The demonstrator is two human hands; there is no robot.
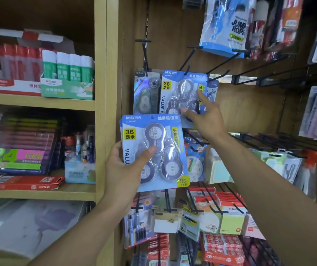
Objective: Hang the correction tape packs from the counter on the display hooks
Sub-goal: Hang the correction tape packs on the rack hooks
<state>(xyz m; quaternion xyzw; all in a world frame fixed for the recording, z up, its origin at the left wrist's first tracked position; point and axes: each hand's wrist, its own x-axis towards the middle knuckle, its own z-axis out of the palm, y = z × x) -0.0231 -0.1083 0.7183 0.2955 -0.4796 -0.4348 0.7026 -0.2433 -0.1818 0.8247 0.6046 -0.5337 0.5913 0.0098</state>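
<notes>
My left hand (pixel 127 169) grips a small stack of blue correction tape packs (pixel 153 150), thumb across the front blister, held up in front of the display wall. Above it another blue pack of the same kind (pixel 180 93) hangs on a black display hook (pixel 187 69). My right hand (pixel 203 116) reaches up to that hanging pack, with its straight fingers and thumb touching the front. A grey single-tape pack (pixel 144 93) hangs on the hook to the left, and a further blue pack (pixel 212 89) peeks out behind on the right.
Bare black hooks (pixel 221 64) jut out to the upper right. Jump rope bags (pixel 225 27) hang above. Sticky notes and erasers (pixel 223 217) fill the hooks below. Wooden shelves (pixel 38 102) on the left carry glue boxes and pens.
</notes>
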